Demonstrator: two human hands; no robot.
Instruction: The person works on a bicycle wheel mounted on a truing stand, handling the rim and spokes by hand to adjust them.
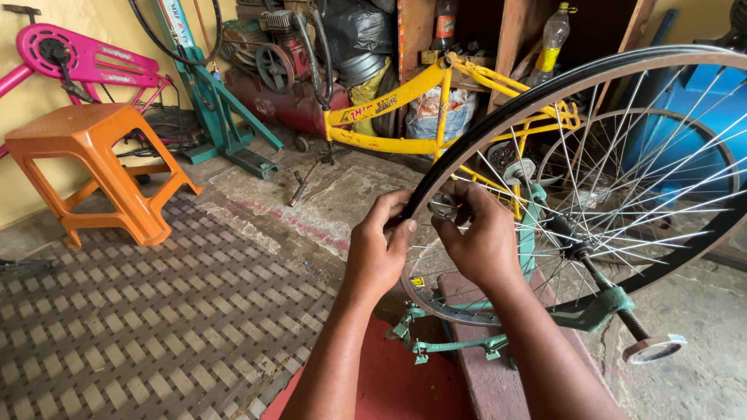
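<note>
Head view looks down on a bicycle wheel [591, 194] clamped upright in a green truing stand [599, 307], which sits on a reddish wooden bench [490, 381] above a worn concrete floor [311, 210]. Both hands meet at the wheel's near edge, on the side away from the axle. The left hand [377, 249] curls its fingers over the black rim [482, 124], thumb pressed against the rim's outer face, steadying it. The right hand [482, 237] is closed round a small metal tool [445, 206], seemingly a spoke key, held right at the rim where the spokes [622, 187] end; the fingers hide how the tool sits on the nipple.

By the look of it, the work in hand is truing: one spoke is being tensioned or slackened while the other hand keeps the wheel from turning. The next move would seem to call for a small, measured twist of the key, then letting go of the rim so the wheel can spin and its wobble be checked against the stand.

Beyond the wheel leans a yellow bicycle frame [405, 109]. An orange plastic stool [101, 167] stands on a woven mat [156, 319] toward the left edge of the floor, with a pink bicycle frame [85, 58] against the wall behind it.
</note>
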